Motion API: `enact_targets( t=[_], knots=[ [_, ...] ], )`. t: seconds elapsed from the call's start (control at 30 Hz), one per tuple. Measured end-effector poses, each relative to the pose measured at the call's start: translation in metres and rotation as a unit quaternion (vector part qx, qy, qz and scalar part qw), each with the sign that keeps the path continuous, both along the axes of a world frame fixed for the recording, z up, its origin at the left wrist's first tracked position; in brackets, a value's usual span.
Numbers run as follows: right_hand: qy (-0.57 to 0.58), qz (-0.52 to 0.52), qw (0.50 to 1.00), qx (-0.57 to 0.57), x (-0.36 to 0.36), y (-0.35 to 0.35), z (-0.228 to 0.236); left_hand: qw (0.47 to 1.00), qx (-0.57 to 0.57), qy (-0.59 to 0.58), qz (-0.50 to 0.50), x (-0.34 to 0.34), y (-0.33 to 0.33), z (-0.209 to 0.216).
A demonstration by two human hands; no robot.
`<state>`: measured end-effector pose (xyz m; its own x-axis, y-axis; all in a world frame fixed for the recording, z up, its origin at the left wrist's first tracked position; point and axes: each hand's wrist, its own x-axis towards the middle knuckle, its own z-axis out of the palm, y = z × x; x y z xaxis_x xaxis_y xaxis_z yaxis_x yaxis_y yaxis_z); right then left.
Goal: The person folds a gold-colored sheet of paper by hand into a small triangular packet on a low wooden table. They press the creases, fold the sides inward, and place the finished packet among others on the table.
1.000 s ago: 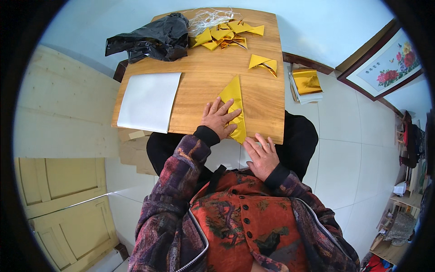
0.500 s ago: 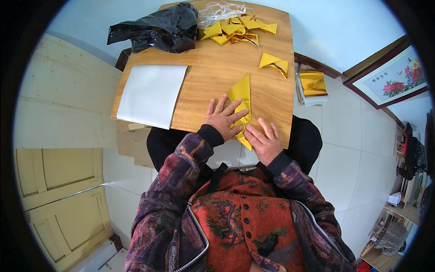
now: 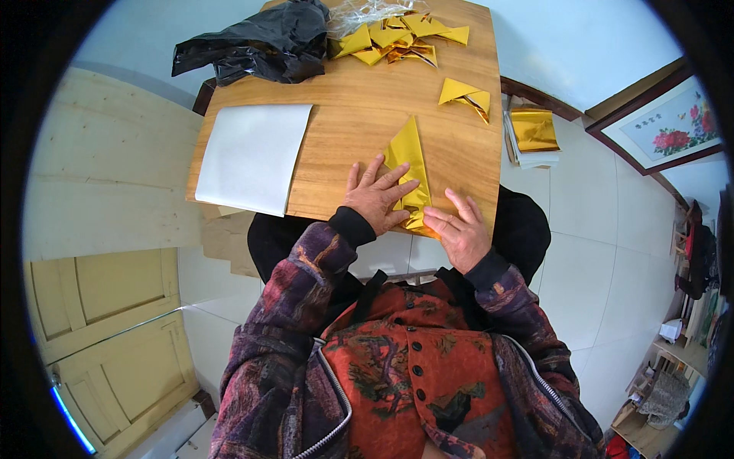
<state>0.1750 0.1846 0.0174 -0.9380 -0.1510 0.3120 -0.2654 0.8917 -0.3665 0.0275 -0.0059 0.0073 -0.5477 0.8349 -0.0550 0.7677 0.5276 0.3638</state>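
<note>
A sheet of gold foil paper [image 3: 410, 149], folded into a long pointed triangle, lies at the near edge of the wooden table. Flat across its left side rests my left hand [image 3: 375, 197], fingers spread and pressing on the foil. My right hand [image 3: 459, 233] holds the paper's near right corner, thumb and index finger closed on it, the other fingers loosely raised. The near end of the paper is creased and partly hidden by both hands. Farther right sits one folded gold foil piece [image 3: 466, 96], and several more folded gold pieces [image 3: 390, 37] are heaped at the far side.
A black plastic bag [image 3: 267, 42] and crumpled clear plastic [image 3: 375, 14] lie at the table's far side. A stack of whitish sheets [image 3: 252, 157] is at the left. Beyond the right edge, gold foil sheets [image 3: 534, 130] top a lower paper stack. My knees are under the table.
My right hand has shifted slightly right and up, bringing the foil's near tip rightward from where it pointed down past the table edge. My left hand stays pressed on the paper.
</note>
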Motion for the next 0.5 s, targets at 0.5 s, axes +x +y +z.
enact_targets(
  t=[0.5],
  knots=[
    [0.015,0.009,1.0,0.021,0.0,0.001,0.001,0.998,0.049,0.039,-0.009,-0.011,0.006,-0.002]
  ],
)
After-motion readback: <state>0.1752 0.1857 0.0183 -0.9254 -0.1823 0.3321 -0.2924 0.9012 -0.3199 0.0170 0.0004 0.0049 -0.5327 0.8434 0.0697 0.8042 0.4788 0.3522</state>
